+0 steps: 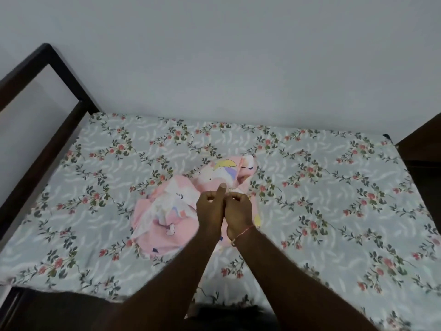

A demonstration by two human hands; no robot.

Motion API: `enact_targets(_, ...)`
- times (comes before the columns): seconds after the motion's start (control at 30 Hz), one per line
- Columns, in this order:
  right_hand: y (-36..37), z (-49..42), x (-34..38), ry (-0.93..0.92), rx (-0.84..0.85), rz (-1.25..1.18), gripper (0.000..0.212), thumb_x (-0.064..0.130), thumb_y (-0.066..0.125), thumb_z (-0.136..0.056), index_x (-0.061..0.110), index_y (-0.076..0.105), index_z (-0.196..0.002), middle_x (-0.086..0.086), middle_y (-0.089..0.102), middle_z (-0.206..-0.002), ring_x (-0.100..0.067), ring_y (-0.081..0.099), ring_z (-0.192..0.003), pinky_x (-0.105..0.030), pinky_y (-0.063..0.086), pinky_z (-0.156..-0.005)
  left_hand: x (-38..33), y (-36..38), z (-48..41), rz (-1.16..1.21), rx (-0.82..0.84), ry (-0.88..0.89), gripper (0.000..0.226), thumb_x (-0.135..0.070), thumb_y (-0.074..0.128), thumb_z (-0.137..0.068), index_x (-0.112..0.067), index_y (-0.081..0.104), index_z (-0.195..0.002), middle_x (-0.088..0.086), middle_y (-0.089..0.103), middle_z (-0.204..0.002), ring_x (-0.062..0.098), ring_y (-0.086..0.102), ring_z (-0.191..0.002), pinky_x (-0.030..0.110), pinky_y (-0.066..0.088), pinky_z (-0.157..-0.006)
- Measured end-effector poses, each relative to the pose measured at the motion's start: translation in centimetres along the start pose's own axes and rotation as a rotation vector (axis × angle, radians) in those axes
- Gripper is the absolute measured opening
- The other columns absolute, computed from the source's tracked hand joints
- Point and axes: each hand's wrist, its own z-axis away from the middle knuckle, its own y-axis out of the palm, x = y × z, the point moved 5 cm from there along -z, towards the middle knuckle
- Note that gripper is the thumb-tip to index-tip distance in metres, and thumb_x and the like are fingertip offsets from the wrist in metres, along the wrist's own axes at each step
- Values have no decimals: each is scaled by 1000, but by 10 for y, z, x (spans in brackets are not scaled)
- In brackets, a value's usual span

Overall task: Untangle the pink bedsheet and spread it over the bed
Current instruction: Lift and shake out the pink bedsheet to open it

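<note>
Nearest the camera, both forearms are reaching fwd over the bed's near edge, converging toward the middle. The left hand (210, 207) and right hand (238, 209) are pressing side by side, knuckles touching, fingers curled in, left thumb sticking up. They're seemingly pinching a small bit of cloth btwn them at the top of the pink bedsheet (164, 218). They're prob. picking at a knot or twisted edge, hence the hands being held so close. A red thread band (242, 232) is sitting on the right wrist. The sheet is lying bunched in a heap approx. mid-bed, w/ one lobe left of the hands and another just beyond them, not yet spread. It's resting on the bed (334, 187), whose floral cover is lying flat. Farther off, a dark bed frame (64, 75) is running along the left, w/ a plain wall (214, 56) behind.
</note>
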Motion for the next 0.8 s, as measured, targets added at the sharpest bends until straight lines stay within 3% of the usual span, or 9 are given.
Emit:
enact_targets(0.07,-9,-4,0,16,0,-59,22,5,56,-85,21,55,-100,-13,67,-100,-28,68,-93,-41,58,-83,10,-3,13,30,78,7,25,-29,68,-84,-12,61,-101,4,68,-95,18,66,-88,33,55,-78)
enact_targets(0.13,-18,-7,2,-8,-10,-59,26,3,54,-86,23,51,-103,-14,64,-103,-29,66,-95,-41,58,-82,13,-5,23,15,156,89,20,-16,63,-88,-11,63,-107,1,70,-97,15,66,-87,28,55,-78)
enact_targets(0.23,-27,-1,5,-18,20,-112,32,0,50,-89,16,50,-116,-14,63,-103,-29,65,-90,-42,58,-78,9,-9,34,-131,178,269,18,-12,54,-95,-8,72,-98,-2,70,-77,6,62,-63,14,48,-53)
enact_targets(0.33,-35,11,4,22,116,-91,24,-2,44,-93,8,58,-109,-16,64,-98,-27,64,-83,-33,57,-71,-1,-17,28,-338,115,364,18,-9,54,-95,-2,70,-97,9,70,-78,13,62,-65,24,49,-57)
enact_targets(0.4,-46,21,6,75,205,-76,18,-2,45,-95,4,62,-101,-17,64,-90,-26,64,-77,-31,57,-71,-23,-25,18,-396,17,416,14,-10,56,-93,-1,66,-91,5,63,-70,21,55,-64,31,44,-60)
enact_targets(0.5,-61,42,13,85,324,-96,12,-1,51,-94,-2,62,-98,-17,66,-86,-29,67,-79,-37,58,-80,-72,-38,19,-333,-111,519,8,-13,60,-92,-6,61,-95,-7,56,-73,11,56,-68,20,44,-62)
enact_targets(0.57,-65,59,21,58,376,-138,13,-1,54,-92,-5,63,-101,-16,70,-86,-33,70,-84,-41,57,-85,-80,-28,37,-335,53,532,4,-10,61,-91,-9,61,-95,-13,60,-76,-5,57,-66,4,40,-57)
enact_targets(0.63,-66,72,27,44,406,-157,13,-1,56,-90,-3,65,-99,-17,72,-88,-34,70,-88,-41,56,-86,-63,-19,61,-315,222,500,6,-6,63,-89,-11,65,-91,-10,68,-76,-5,61,-65,6,44,-59)
enact_targets(0.8,-70,82,22,93,377,-119,14,-1,57,-88,-4,65,-99,-25,70,-97,-35,71,-89,-40,51,-86,-27,-24,80,-220,232,430,16,-5,63,-89,-19,67,-82,-8,70,-68,1,64,-59,12,48,-47)
